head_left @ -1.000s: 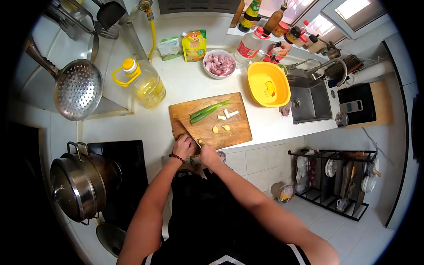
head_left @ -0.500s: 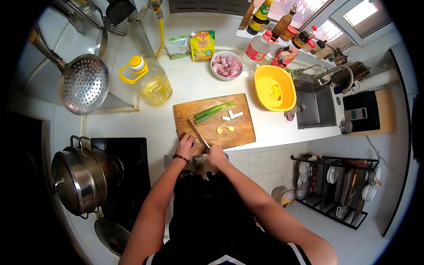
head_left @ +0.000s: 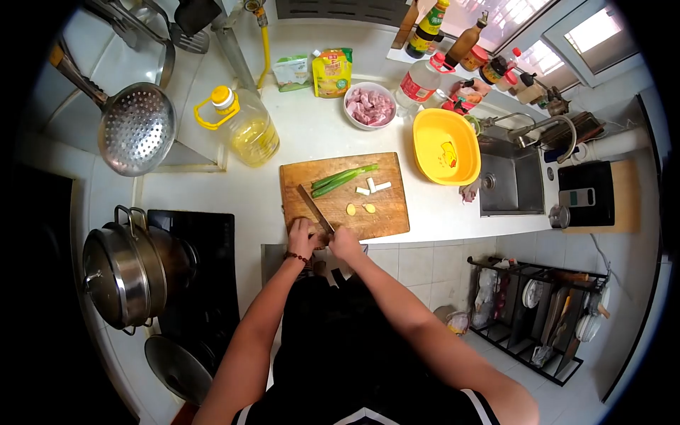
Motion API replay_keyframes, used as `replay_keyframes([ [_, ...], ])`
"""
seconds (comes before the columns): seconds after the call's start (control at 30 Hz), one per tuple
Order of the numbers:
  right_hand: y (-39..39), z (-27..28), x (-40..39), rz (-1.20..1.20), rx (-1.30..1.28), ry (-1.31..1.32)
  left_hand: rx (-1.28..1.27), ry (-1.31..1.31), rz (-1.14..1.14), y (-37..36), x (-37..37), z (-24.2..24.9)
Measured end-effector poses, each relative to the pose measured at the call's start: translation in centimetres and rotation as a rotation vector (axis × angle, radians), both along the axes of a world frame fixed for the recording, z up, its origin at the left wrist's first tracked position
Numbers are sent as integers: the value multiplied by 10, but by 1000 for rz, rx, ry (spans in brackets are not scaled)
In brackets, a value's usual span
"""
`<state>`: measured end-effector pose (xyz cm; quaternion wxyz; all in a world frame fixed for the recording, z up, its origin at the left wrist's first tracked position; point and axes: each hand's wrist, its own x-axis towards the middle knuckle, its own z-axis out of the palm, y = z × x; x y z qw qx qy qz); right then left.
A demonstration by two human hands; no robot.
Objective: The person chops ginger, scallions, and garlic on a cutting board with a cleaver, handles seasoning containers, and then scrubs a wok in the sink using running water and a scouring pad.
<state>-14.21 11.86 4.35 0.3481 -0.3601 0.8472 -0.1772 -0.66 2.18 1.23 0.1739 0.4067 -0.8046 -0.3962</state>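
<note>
My right hand (head_left: pixel 346 245) grips the handle of a kitchen knife (head_left: pixel 314 208). Its blade points away and to the left over the wooden cutting board (head_left: pixel 382 223). My left hand (head_left: pixel 302 239), with a beaded bracelet at the wrist, is at the board's near left corner beside the blade. Its fingers are curled in, and whatever is under them is hidden. Beyond the knife lie green scallion lengths (head_left: pixel 343 180), with a few white scallion pieces (head_left: pixel 371 185) to their right. Two yellow ginger slices (head_left: pixel 350 210) rest nearer to me.
Behind the board stand an oil jug (head_left: pixel 251 138), a bowl of raw meat (head_left: pixel 370 106) and a yellow basin (head_left: pixel 445 152). A sink (head_left: pixel 517 184) is at the right. On the left, a steamer pot (head_left: pixel 117 276) sits by the black cooktop (head_left: pixel 212 283).
The camera view has shifted slightly. The knife has tilted, so more of the blade's flat side shows. Both hands stay at the board's near edge, and the food pieces lie as before.
</note>
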Motion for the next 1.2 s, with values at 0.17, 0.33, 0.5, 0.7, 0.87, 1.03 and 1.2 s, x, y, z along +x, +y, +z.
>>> replay_keyframes([
  [0.17,17,-1,-34,78,-17,-84,158,-80,311,-3,12,19],
  [0.33,35,51,-86,8,-65,-286,295,-2,391,8,20,7],
  [0.5,49,49,-122,-84,-111,-531,220,-111,320,15,-3,21],
  [0.7,69,48,-139,-28,-143,-281,22,-350,132,19,-60,29],
  [0.87,87,75,-166,106,-82,-32,-137,-377,50,15,-70,22],
  [1.03,96,88,-166,400,-73,249,-155,-221,107,12,-57,8],
  [1.2,93,84,-179,594,-295,315,-277,-13,334,-23,-25,38],
])
